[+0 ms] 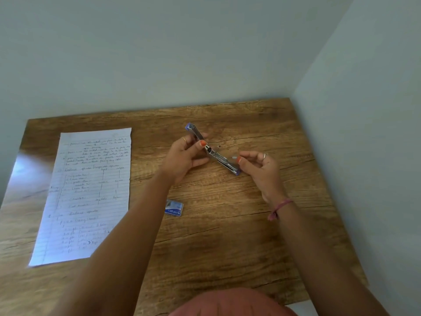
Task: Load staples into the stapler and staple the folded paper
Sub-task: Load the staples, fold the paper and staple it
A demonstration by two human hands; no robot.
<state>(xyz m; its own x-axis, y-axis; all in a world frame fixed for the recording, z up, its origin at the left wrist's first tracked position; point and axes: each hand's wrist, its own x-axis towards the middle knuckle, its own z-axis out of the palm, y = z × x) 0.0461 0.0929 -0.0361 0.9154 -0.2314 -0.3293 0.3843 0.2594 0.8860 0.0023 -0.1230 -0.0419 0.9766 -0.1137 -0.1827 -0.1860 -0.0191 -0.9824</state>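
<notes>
- The brown wood-grain table (227, 236) is filling most of the view, pushed into a corner of pale walls.
- The lined sheet of handwritten paper (91, 190) is lying flat on the left part of the table, well apart from both hands; it is not looking folded yet, so that step seems to be waiting.
- The left hand (182, 158) is curling around the hinge end of the stapler, with thumb and fingers closed on it and holding it above the table.
- The right hand (262, 166) is hovering just beside the stapler's near end, thumb and forefinger pinching a small pale bit that is probably a strip of staples (234, 157); it is too small to tell for certain.
- The slim metal stapler with purple end caps (214, 153) is lying swung open in a long line, its shiny channel facing up, running from far left to near right between the hands.
- The small blue staple box (174, 208) is sitting on the table nearer the person, partly behind the left forearm.
- Judged risk: the strip could be going in tilted or upside down and jamming the channel, since it is tiny and held by fingertips only; a loose pinch could be dropping it onto the table, and a shifting left hand could be letting the open stapler snap shut.
</notes>
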